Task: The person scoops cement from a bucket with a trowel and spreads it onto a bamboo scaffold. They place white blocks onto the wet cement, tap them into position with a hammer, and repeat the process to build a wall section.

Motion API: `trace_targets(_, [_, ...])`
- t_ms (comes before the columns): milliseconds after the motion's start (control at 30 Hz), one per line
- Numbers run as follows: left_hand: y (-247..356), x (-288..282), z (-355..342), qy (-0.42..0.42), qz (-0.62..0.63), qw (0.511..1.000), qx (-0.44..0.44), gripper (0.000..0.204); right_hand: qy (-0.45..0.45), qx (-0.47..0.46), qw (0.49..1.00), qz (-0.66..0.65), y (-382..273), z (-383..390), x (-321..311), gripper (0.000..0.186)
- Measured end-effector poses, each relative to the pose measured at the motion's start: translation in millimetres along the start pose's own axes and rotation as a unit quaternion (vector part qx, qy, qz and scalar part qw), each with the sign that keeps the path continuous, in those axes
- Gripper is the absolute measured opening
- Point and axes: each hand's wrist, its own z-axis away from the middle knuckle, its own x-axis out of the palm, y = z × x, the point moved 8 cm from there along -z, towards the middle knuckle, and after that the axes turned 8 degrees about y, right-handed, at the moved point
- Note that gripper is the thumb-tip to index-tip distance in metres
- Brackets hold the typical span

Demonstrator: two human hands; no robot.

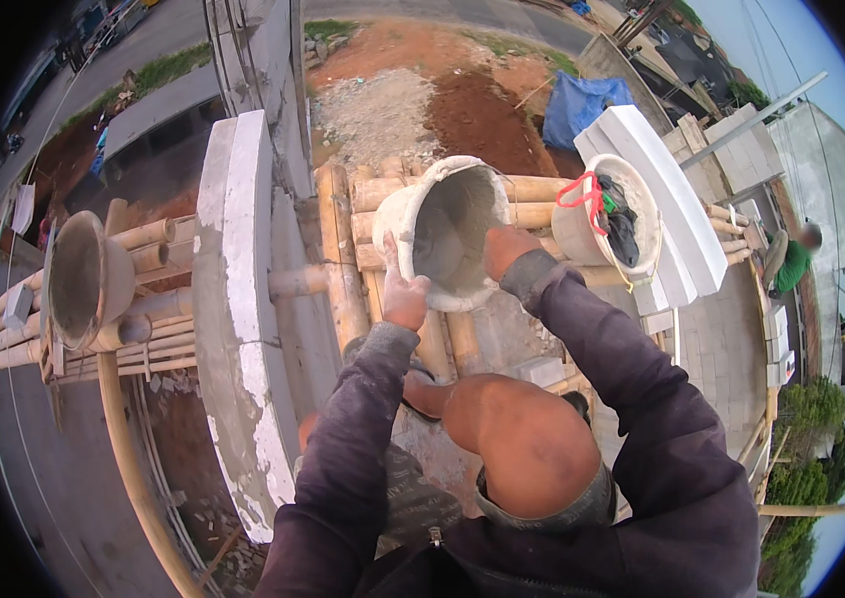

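Note:
A mortar-smeared bucket (487, 189) stands tilted on the bamboo poles in front of me, its mouth turned toward me. Wet grey residue coats its inside. My left hand (405, 294) grips the near left of its rim, fingers stretched along the outer wall. On the right side, my right hand (510, 251) is closed in a fist at the rim; its fingertips are hidden. Just right of it sits a second whitish bucket (572, 234) with a black bag (621, 234) and a red strap (595, 197) in it.
Left of me runs a plastered block wall (233, 289); beyond it another bucket (79, 284) rests on bamboo. White blocks (657, 199) are stacked at right. Bamboo poles (343, 259) form the scaffold, with ground far below. A person in green (796, 261) is at far right.

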Motion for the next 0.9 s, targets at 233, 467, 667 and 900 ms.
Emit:
trace_targets(233, [32, -41, 0, 0.04, -0.017, 0.997, 0.059, 0.101, -0.231, 0.14, 0.888, -0.371, -19, 6, 17, 0.031])
trace_targets(467, [3, -105, 10, 0.177, 0.229, 0.951, -0.11, 0.05, 0.016, -0.137, 0.96, -0.243, -72, -11, -34, 0.045])
trace_targets(667, [16, -137, 28, 0.223, 0.271, 0.93, -0.11, 0.039, 0.103, -0.2, 0.943, -0.244, -108, -19, -61, 0.043])
trace_targets(900, [1, -155, 39, 0.258, 0.309, 0.903, -0.152, 0.035, -0.274, -0.045, 0.887, -0.369, -125, -20, -47, 0.041])
